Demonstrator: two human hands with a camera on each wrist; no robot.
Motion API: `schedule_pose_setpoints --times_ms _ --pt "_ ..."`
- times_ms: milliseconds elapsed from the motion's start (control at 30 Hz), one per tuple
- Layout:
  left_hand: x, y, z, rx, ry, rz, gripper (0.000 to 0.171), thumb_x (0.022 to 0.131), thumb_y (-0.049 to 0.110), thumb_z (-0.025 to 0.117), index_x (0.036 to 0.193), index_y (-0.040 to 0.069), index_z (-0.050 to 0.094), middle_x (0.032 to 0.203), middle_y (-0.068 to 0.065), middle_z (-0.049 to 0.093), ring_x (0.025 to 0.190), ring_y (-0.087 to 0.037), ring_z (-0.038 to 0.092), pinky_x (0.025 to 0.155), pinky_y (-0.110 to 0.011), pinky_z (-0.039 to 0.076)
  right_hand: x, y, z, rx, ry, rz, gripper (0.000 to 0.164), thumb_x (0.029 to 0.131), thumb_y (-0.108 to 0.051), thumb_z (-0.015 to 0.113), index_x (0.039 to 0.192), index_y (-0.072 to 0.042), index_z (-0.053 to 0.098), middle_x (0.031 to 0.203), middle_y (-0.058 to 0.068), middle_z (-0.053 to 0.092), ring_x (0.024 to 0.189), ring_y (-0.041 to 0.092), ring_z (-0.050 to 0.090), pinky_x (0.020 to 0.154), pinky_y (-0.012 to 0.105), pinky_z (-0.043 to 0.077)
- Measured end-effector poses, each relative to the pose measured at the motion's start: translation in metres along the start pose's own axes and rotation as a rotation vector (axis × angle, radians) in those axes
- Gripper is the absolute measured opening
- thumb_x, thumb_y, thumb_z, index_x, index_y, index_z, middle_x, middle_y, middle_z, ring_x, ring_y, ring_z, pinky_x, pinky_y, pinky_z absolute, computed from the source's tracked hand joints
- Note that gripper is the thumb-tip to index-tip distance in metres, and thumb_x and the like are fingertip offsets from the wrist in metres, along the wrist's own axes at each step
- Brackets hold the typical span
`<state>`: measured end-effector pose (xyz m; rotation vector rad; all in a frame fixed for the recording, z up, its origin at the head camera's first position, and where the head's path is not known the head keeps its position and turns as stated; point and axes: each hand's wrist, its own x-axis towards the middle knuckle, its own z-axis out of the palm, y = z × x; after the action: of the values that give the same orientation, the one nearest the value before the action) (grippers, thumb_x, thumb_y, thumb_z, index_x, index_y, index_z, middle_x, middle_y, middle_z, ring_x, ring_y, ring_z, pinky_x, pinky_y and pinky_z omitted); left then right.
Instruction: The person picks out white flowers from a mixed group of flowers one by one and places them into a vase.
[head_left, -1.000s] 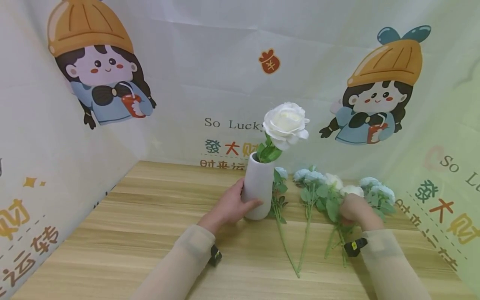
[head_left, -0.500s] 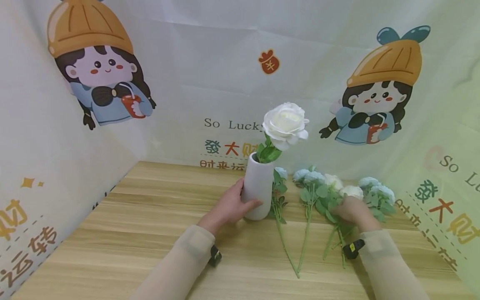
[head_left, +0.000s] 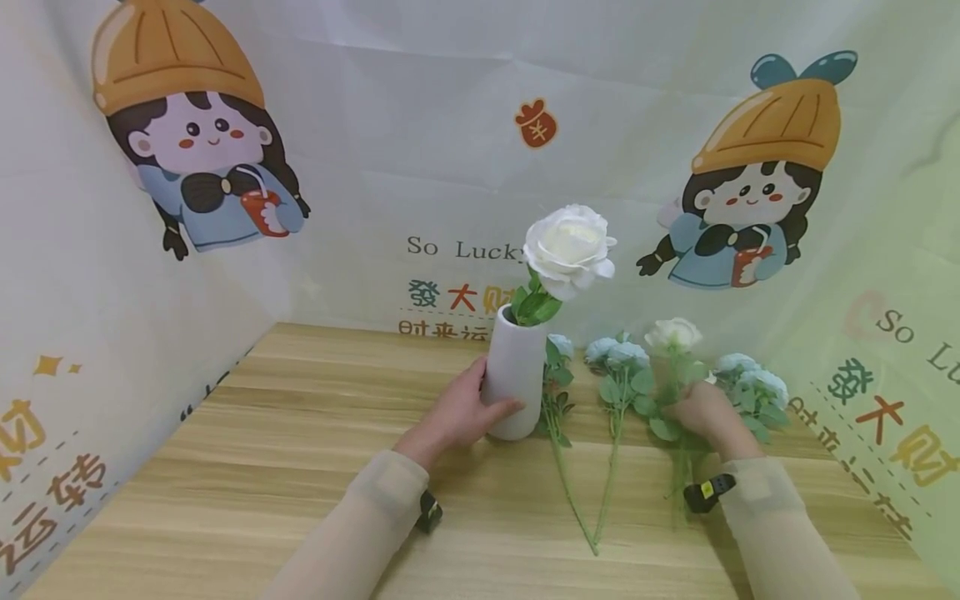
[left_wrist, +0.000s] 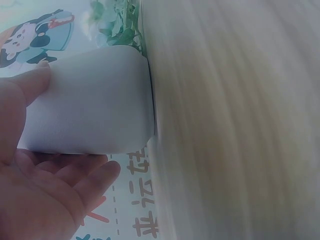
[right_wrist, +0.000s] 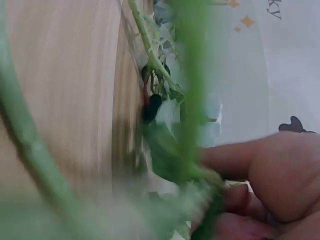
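Note:
My left hand (head_left: 463, 408) holds the side of a white vase (head_left: 517, 367) standing upright, thumb in front; in the left wrist view the thumb and fingers lie on opposite sides of the vase (left_wrist: 95, 105). One large white rose (head_left: 570, 250) stands in the vase, leaning right. Over on the right, my right hand (head_left: 708, 414) pinches the stem of a smaller white rose (head_left: 675, 335), its bloom raised above the other flowers. The right wrist view has the green stem (right_wrist: 192, 85) blurred and close, with curled fingers at it; their tips are partly hidden by leaves.
Pale blue flowers (head_left: 626, 354) with long stems lie on the wooden table (head_left: 300, 467) right of the vase. More blue flowers (head_left: 763, 390) lie beyond my right hand, beside a largely hidden white bloom. Printed cloth (head_left: 360, 150) encloses the back and sides.
My right hand has shifted slightly left and taken hold of a white rose, whose bloom has risen off the table. The left hand and the vase have stayed put.

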<state>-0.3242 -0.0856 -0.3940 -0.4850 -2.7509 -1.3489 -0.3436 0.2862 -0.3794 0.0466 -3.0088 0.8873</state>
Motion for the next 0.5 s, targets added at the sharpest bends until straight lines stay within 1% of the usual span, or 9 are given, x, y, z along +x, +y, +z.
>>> schedule_pose_setpoints --times_ms 100,167,200,267,333,433,467,500 --pt "0.000 0.000 -0.001 0.000 -0.002 0.001 0.083 0.089 0.043 0.075 0.151 0.011 0.030 0.144 -0.011 0.044 0.125 -0.024 0.044 0.103 -0.050 0.042 0.000 -0.002 -0.003 0.022 0.021 -0.003 0.046 0.090 -0.012 0.070 0.057 -0.013 0.038 0.056 -0.002 0.034 0.051 0.016 0.038 0.047 0.029 0.037" --pt "0.000 -0.001 -0.001 -0.002 -0.004 0.004 0.083 0.089 0.044 0.075 0.151 0.011 0.030 0.143 -0.011 0.045 0.125 -0.024 0.045 0.103 -0.050 0.042 0.001 -0.002 -0.005 0.052 0.040 0.023 0.046 0.091 -0.021 0.071 0.059 -0.013 0.039 0.056 -0.002 0.035 0.052 0.017 0.039 0.047 0.030 0.038" --pt "0.000 -0.001 0.000 -0.003 -0.003 0.004 0.083 0.089 0.044 0.075 0.151 0.011 0.031 0.143 -0.011 0.045 0.125 -0.024 0.045 0.103 -0.050 0.042 0.000 -0.002 -0.006 0.065 0.045 0.039 0.045 0.092 -0.028 0.070 0.062 -0.012 0.040 0.059 -0.001 0.038 0.055 0.018 0.041 0.048 0.031 0.040" --pt "0.000 -0.001 -0.001 -0.008 -0.003 0.006 0.082 0.089 0.043 0.075 0.151 0.010 0.031 0.143 -0.011 0.045 0.125 -0.024 0.045 0.103 -0.050 0.042 -0.001 -0.003 -0.010 0.111 0.061 0.064 0.051 0.095 -0.040 0.066 0.063 -0.013 0.037 0.057 -0.002 0.035 0.052 0.018 0.039 0.045 0.032 0.040" --pt "0.000 0.000 -0.001 -0.011 -0.003 0.003 0.082 0.089 0.043 0.075 0.150 0.010 0.031 0.143 -0.011 0.045 0.125 -0.024 0.045 0.103 -0.050 0.042 -0.003 -0.005 -0.014 0.152 0.074 0.072 0.054 0.097 -0.050 0.057 0.065 -0.013 0.036 0.056 -0.003 0.033 0.050 0.017 0.038 0.044 0.032 0.040" --pt "0.000 -0.001 -0.001 -0.012 -0.002 -0.001 0.083 0.089 0.043 0.075 0.151 0.011 0.031 0.143 -0.011 0.045 0.125 -0.024 0.044 0.103 -0.050 0.042 -0.007 -0.011 -0.021 0.180 0.093 0.060 0.057 0.103 -0.055 0.039 0.070 -0.009 0.038 0.060 0.004 0.037 0.053 0.022 0.040 0.047 0.035 0.042" --pt "0.000 -0.001 0.000 -0.012 -0.002 -0.001 0.083 0.089 0.043 0.075 0.151 0.011 0.031 0.143 -0.011 0.045 0.125 -0.025 0.044 0.103 -0.051 0.042 -0.008 -0.013 -0.023 0.187 0.097 0.058 0.059 0.104 -0.055 0.032 0.076 -0.004 0.045 0.067 0.011 0.045 0.059 0.026 0.045 0.051 0.038 0.044" --pt "0.000 -0.001 0.000 -0.011 -0.002 -0.004 0.083 0.089 0.043 0.075 0.151 0.011 0.031 0.143 -0.011 0.045 0.125 -0.024 0.044 0.103 -0.050 0.042 -0.009 -0.016 -0.026 0.207 0.100 0.060 0.062 0.104 -0.054 0.026 0.086 0.000 0.050 0.077 0.016 0.050 0.067 0.030 0.048 0.055 0.040 0.046"
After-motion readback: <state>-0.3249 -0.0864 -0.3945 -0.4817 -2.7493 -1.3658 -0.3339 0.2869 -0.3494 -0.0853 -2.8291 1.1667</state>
